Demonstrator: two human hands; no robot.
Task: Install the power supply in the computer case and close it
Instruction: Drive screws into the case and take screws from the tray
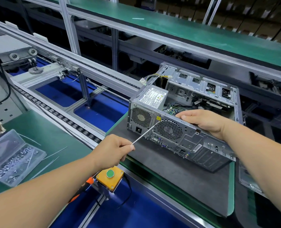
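An open grey computer case (202,145) lies on its side on a dark mat, rear panel facing me. The power supply (151,99) sits in its left end, label upward, with its cable bundle (154,77) sticking out behind. My left hand (115,149) grips a screwdriver; its thin shaft (145,133) reaches up to the rear panel, tip near the top right corner of the supply, beside a yellow warning sticker. My right hand (205,121) grips the top edge of the case's rear panel, fingers curled over the rim.
A clear plastic box of screws (13,155) sits on the green bench at left. A yellow box with a green button (110,176) is below my left hand. Roller conveyor rails (67,119) run diagonally behind. A metal panel (250,183) lies at the right.
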